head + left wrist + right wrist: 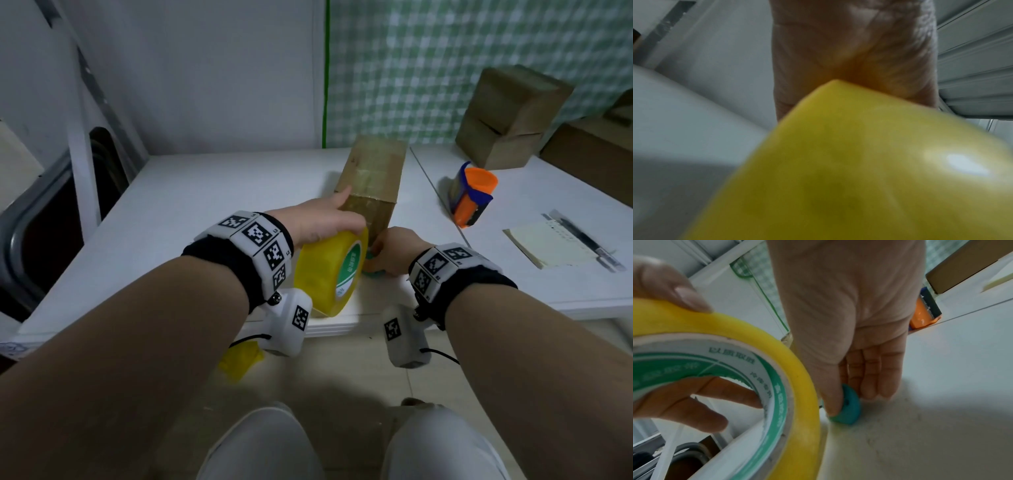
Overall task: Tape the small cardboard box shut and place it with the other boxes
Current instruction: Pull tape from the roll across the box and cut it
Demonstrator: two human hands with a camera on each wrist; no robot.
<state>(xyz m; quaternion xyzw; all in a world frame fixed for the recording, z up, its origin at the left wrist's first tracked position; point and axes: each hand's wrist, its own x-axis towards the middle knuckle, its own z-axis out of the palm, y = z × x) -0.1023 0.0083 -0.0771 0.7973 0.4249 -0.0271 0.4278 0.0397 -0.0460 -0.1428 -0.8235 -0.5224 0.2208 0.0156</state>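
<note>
Head view: brown small cardboard box glossy with tape, left hand gripping yellow tape roll, right hand pinching teal disc.

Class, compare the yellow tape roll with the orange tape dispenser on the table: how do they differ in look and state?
The yellow tape roll is bare and gripped by the left hand at the table's near edge; the orange tape dispenser rests untouched further right. The roll shows a green-printed core; the dispenser has an orange and blue body. Both are taping tools.
</note>
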